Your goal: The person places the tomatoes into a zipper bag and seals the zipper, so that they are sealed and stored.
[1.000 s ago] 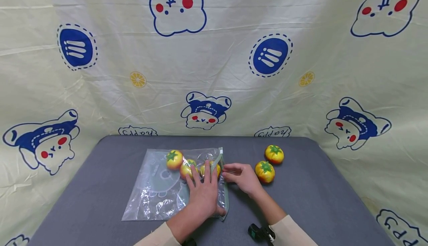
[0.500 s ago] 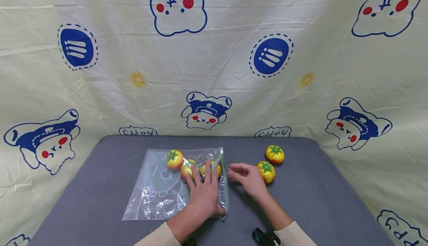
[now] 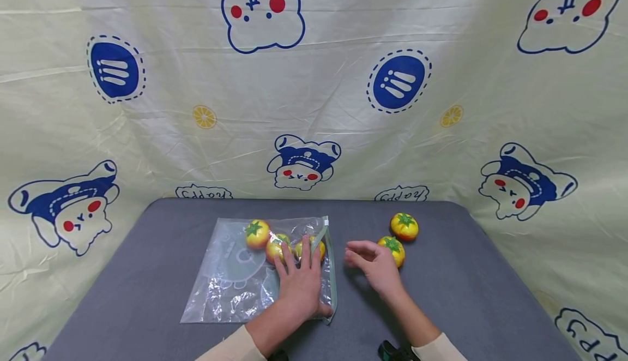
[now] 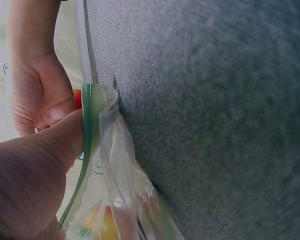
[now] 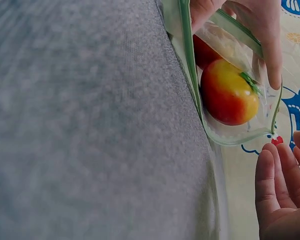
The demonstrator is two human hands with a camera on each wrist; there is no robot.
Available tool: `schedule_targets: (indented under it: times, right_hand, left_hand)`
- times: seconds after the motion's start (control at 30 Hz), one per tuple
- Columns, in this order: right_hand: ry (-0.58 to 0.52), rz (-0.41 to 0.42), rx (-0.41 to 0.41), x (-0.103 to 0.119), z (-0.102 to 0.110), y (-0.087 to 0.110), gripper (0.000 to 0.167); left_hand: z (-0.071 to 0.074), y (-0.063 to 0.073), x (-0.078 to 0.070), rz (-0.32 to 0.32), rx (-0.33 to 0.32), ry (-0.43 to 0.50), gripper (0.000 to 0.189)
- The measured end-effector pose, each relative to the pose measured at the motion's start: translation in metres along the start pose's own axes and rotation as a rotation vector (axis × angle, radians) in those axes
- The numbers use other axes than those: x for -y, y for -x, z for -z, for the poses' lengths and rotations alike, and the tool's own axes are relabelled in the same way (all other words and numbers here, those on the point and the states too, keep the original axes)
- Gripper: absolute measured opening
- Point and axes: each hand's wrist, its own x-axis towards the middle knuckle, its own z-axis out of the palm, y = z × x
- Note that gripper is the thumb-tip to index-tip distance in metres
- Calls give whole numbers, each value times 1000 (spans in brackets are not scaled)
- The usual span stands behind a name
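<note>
A clear zip bag [image 3: 216, 290] with a green zip edge [image 3: 333, 290] lies on the table, its mouth facing right. Inside are three red-and-yellow tomatoes [image 3: 257, 234] with green tops; one tomato [image 5: 230, 92] shows just within the gaping mouth in the right wrist view. My left hand [image 3: 299, 290] rests on the bag, fingers spread over its mouth end and thumb at the zip edge. Right of the bag, my right hand [image 3: 375, 265] has loosely bent fingers and holds nothing. It partly covers the nearer of two loose tomatoes [image 3: 394, 252].
The farther loose tomato [image 3: 404, 227] sits toward the back right of the grey table [image 3: 162, 263]. A pale patterned curtain [image 3: 343, 159] hangs behind the table's back edge. A black wrist device [image 3: 390, 352] shows by the right sleeve.
My right hand has drawn away from the bag's mouth to the right, over toward the nearer loose tomato. The left hand and the bag have stayed in place.
</note>
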Motion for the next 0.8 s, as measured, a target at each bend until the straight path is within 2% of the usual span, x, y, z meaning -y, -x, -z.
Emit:
schedule_targets:
  times: [0.2, 0.53, 0.8]
  right_hand:
    - [1, 41, -19, 0, 6, 5, 32]
    - [109, 131, -76, 2, 18, 12, 24]
    - [96, 136, -148, 3, 28, 18, 26]
  left_hand:
    - [1, 1, 1, -2, -11, 0, 133]
    - [0, 0, 2, -1, 0, 0, 132]
    - [-1, 0, 2, 0, 13, -16, 131]
